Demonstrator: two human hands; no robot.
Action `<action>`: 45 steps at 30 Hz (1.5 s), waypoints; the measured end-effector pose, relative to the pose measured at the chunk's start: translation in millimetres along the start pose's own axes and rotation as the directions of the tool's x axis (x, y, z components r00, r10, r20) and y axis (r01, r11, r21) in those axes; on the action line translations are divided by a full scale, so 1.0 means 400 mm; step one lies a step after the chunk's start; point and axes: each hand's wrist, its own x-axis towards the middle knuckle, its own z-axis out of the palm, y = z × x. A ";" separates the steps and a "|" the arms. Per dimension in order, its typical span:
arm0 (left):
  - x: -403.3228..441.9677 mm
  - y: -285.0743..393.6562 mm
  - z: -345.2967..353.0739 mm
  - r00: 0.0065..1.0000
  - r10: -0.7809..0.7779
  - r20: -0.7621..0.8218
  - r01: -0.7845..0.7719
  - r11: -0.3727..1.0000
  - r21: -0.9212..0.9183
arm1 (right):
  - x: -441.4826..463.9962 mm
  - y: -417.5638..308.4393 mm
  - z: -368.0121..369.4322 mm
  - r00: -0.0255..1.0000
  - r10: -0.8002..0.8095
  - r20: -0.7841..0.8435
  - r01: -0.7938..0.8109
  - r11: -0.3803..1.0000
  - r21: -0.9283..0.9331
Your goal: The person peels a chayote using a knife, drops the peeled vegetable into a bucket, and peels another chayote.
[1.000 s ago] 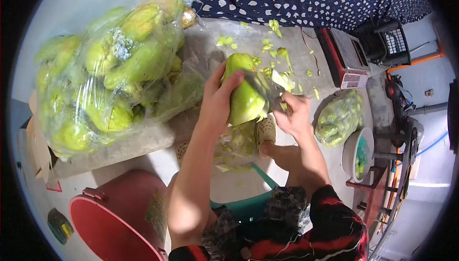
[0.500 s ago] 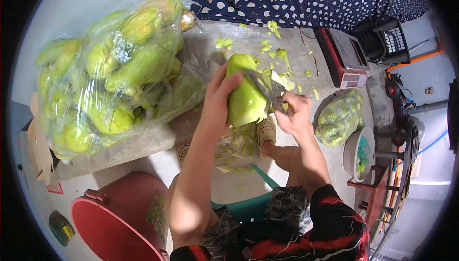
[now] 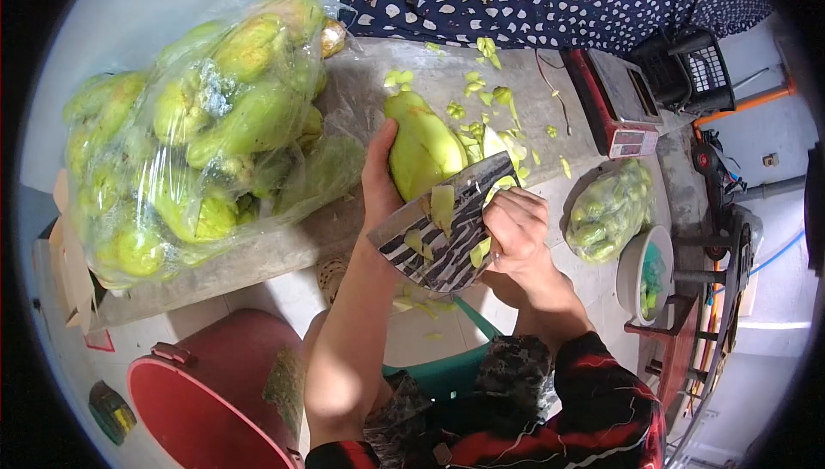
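Observation:
A green papaya-like fruit [image 3: 421, 144] rests in my left hand [image 3: 379, 179], whose thumb lies along its left side; the other fingers are hidden. My right hand [image 3: 517, 227] is closed around the handle of a broad cleaver [image 3: 438, 228] with a dark striped blade. Pieces of green peel stick to the blade, which is tilted flat toward the camera and overlaps the lower part of the fruit. Green scraps [image 3: 477, 91] lie on the concrete ledge [image 3: 361, 57] beyond the fruit.
A big plastic bag of green fruits [image 3: 206, 117] fills the left. A red bin [image 3: 215, 383] stands below it. At right are a red scale [image 3: 614, 104], black basket [image 3: 709, 70], smaller bag [image 3: 612, 211] and white basin [image 3: 632, 271]. A green stool [image 3: 443, 374] is low in view.
The cleaver has come away from the fruit's right side and swung down and left, its striped face now showing. The fruit has turned and shifted slightly left in my left hand.

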 end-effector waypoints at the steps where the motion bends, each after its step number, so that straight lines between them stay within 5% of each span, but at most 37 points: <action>1: -0.001 0.001 0.003 1.000 -0.002 0.005 0.001 1.000 0.013 | 0.000 0.000 -0.002 1.000 0.008 0.006 -0.008 1.000 -0.001; 7: -0.005 0.008 0.012 0.982 0.102 -0.161 -0.085 0.990 0.112 | -0.050 0.072 0.041 0.964 0.266 -0.019 -0.266 0.963 -0.041; 11: 0.000 0.005 -0.010 0.993 0.056 -0.103 -0.042 0.990 0.134 | -0.026 0.043 0.015 0.983 0.182 0.002 -0.182 0.981 0.073; 15: -0.014 0.006 0.014 0.978 0.122 -0.170 -0.087 0.975 0.203 | -0.050 0.088 0.042 0.885 0.466 -0.013 -0.465 0.885 0.035; 24: -0.013 0.007 0.012 0.996 0.078 0.037 -0.086 0.918 0.387 | 0.011 0.040 -0.042 0.992 0.119 0.047 -0.127 0.969 0.210; 25: -0.016 0.005 0.012 0.996 0.076 0.035 -0.084 0.919 0.385 | -0.003 0.054 -0.026 0.991 0.121 0.049 -0.129 0.969 0.209; 28: -0.022 0.002 0.018 0.996 0.090 -0.005 -0.084 0.945 0.315 | -0.047 0.107 0.027 0.891 0.453 0.029 -0.454 0.891 0.016; 33: -0.031 0.019 0.032 0.997 0.076 -0.022 -0.066 0.954 0.291 | -0.047 0.088 0.015 0.908 0.419 0.016 -0.418 0.907 -0.044; 37: -0.022 -0.017 0.009 0.999 0.045 0.025 -0.051 0.944 0.327 | -0.031 0.064 0.009 0.969 0.239 -0.065 -0.239 0.971 -0.002; 39: -0.025 -0.019 0.021 0.998 0.044 -0.036 -0.028 0.933 0.359 | -0.052 0.084 0.013 0.956 0.292 -0.028 -0.293 0.954 -0.060; 41: -0.035 -0.010 0.031 0.999 0.017 -0.045 -0.002 0.944 0.329 | -0.079 0.133 0.039 0.842 0.539 0.018 -0.537 0.840 -0.077; 45: -0.030 0.007 0.015 0.999 0.032 -0.023 -0.023 0.948 0.318 | -0.066 0.157 0.041 0.775 0.632 -0.015 -0.632 0.773 -0.050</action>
